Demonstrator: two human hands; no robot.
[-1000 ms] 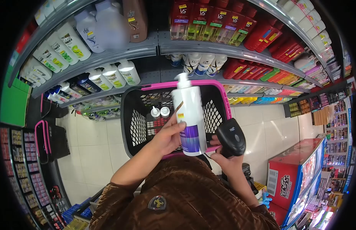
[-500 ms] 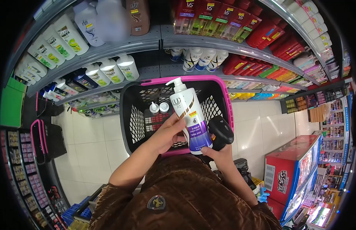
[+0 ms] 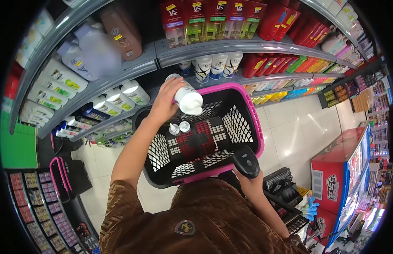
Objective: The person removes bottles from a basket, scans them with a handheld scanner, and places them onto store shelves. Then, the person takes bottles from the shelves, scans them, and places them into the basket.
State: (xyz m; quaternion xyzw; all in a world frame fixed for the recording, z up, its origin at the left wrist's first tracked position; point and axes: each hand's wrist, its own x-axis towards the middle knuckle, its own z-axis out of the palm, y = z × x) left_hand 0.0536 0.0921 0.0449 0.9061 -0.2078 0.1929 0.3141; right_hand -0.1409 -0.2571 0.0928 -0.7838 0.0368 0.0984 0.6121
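Note:
My left hand is wrapped round a white pump bottle, tilted with its pump head towards me, over the far left rim of a black shopping basket with pink edging. Its lower end is near the shelf edge; whether it touches is unclear. My right hand grips a black handheld barcode scanner by the basket's near right corner, most of its handle hidden. Down in the basket, at the left, stand two white-topped bottles, a pump bottle and another beside it.
Ahead runs a grey shelf carrying shampoo bottles and boxed products. White-and-blue bottles stand on the lower level just beyond the basket. A red freezer is at the right. Black baskets with pink handles sit on the left floor.
My left hand has carried the pump bottle away from me and left towards the shelf, tipping it over. My right hand has come off the bottle and keeps the scanner. The view has turned somewhat.

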